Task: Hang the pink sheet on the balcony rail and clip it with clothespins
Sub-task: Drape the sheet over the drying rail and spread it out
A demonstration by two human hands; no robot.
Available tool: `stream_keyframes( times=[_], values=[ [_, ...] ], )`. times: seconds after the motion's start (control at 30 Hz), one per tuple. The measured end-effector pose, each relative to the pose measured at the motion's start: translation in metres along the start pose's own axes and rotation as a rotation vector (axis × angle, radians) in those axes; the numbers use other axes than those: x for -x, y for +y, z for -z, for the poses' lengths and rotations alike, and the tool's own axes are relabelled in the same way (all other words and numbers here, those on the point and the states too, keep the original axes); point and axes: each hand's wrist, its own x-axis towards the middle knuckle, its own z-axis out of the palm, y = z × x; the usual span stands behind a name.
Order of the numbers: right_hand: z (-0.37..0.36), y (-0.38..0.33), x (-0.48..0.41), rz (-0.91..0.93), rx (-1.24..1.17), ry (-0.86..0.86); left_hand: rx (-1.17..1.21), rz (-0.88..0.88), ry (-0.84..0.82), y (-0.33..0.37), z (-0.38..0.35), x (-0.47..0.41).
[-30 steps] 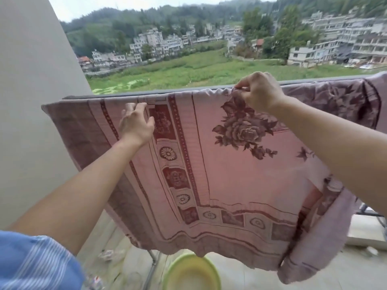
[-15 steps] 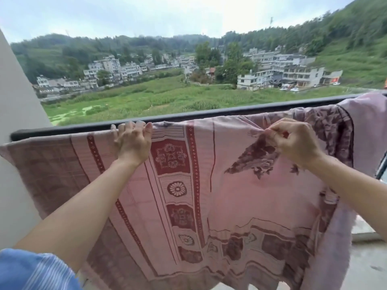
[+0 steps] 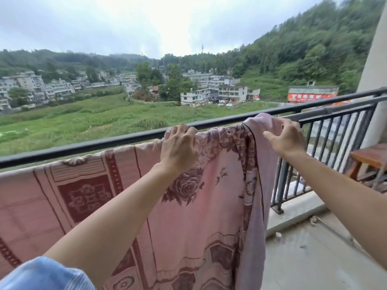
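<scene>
Spreading | left hand [image 3: 179,150], right hand [image 3: 288,140]: fingers are gripping the pink floral fabric sheet [image 3: 199,206] | bunched end is needing tugging flat along the black metal balcony rail [image 3: 83,146]

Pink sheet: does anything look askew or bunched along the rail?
Yes. The pink sheet is bunched at the rail between the left hand and right hand, its right edge folded over showing the pale back. Leftward it hangs flat. No clothespins show.

Single head-worn wide-angle view, facing forward over the balcony rail [image 3: 83,147], close to it
</scene>
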Motion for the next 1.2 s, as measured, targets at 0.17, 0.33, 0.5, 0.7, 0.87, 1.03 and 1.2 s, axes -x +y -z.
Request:
stream_keyframes(
  times=[0.17,0.33,0.5,0.7,0.87,1.03,1.2],
  values=[
    [-0.014,0.012,-0.029,-0.1,-0.082,-0.189,0.022,0.024,-0.043,0.048,-0.028,-0.03],
    [-0.027,0.03,-0.047,-0.016,-0.174,-0.188,-0.122,0.12,-0.114,0.063,-0.067,-0.045],
    [0.021,0.086,-0.117,-0.078,-0.254,0.104,-0.284,0.088,-0.035,0.056,-0.089,-0.04],
    [0.017,0.183,-0.147,-0.274,-0.035,-0.205,-0.322,0.114,0.042,0.065,-0.097,-0.041],
    [0.001,0.145,-0.131,0.054,0.047,-0.031,-0.288,0.125,0.071,0.083,-0.104,-0.047],
    [-0.017,0.076,-0.11,0.544,0.07,-0.083,-0.305,0.107,0.05,0.085,-0.102,-0.043],
    [-0.027,0.075,-0.116,0.68,0.002,-0.098,-0.291,0.08,-0.005,0.081,-0.093,-0.04]
  ],
)
